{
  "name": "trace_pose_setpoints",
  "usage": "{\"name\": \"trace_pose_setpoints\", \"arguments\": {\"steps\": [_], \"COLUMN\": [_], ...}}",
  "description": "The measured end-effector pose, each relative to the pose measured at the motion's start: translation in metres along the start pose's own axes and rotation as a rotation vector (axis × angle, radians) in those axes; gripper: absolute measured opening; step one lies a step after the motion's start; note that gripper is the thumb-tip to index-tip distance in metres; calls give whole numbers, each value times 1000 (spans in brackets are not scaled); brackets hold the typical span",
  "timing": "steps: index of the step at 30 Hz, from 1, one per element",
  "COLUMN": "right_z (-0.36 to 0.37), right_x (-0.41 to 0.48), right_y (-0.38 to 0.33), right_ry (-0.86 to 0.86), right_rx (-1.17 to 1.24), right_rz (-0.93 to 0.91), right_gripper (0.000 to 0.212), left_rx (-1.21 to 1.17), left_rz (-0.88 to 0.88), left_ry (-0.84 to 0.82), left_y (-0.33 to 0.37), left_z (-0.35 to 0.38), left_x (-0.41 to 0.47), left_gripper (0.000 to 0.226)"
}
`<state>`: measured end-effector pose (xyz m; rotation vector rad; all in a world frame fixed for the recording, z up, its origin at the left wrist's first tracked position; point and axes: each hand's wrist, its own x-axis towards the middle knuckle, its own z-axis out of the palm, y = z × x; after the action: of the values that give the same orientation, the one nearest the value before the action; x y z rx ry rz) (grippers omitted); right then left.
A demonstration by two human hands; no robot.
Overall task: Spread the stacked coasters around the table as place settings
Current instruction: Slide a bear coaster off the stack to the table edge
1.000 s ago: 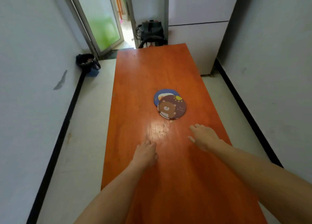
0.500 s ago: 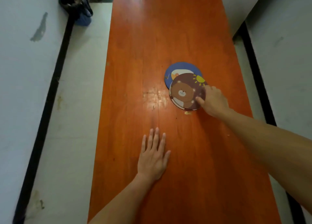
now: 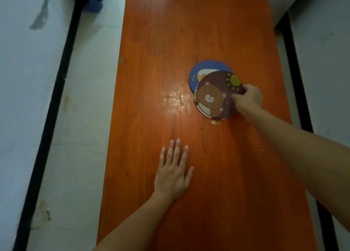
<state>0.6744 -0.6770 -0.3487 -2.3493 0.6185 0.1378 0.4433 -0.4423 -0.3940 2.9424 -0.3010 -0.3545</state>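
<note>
Orange wood runs the length of the table point(image 3: 189, 33); the left hand point(image 3: 173, 173) lies flat and spread on it, holding nothing. Right of centre sits the stack: a blue coaster point(image 3: 200, 69) under a brown bear coaster point(image 3: 214, 97). The right hand point(image 3: 248, 98) pinches the bear coaster's right rim. These discs look thin, light and stiff, best lifted by the edge.

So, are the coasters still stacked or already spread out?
Still stacked. The brown bear coaster overlaps the blue coaster, and the right hand grips its edge.
</note>
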Motion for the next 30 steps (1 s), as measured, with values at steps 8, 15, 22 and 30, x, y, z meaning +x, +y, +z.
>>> {"name": "trace_pose_setpoints", "arguments": {"steps": [8,15,22,30], "right_z": [-40,-83,-83,-50], "right_x": [-46,-140,-258,-340], "right_y": [10,37,104,156], "right_ry": [-43,-260,-543,-687], "right_rx": [106,208,95,-91], "right_rz": [-171,-217,-217,-298], "right_gripper": [19,23,19,18], "left_rx": [60,42,-119,-61], "left_rz": [-23,-121,-228,-322], "left_ry": [-11,-46,27,72], "left_y": [0,20,43,43], "left_z": [0,-32,-11,28], "left_x": [0,-41,-177,-253], "left_gripper": [67,60,50,51]}}
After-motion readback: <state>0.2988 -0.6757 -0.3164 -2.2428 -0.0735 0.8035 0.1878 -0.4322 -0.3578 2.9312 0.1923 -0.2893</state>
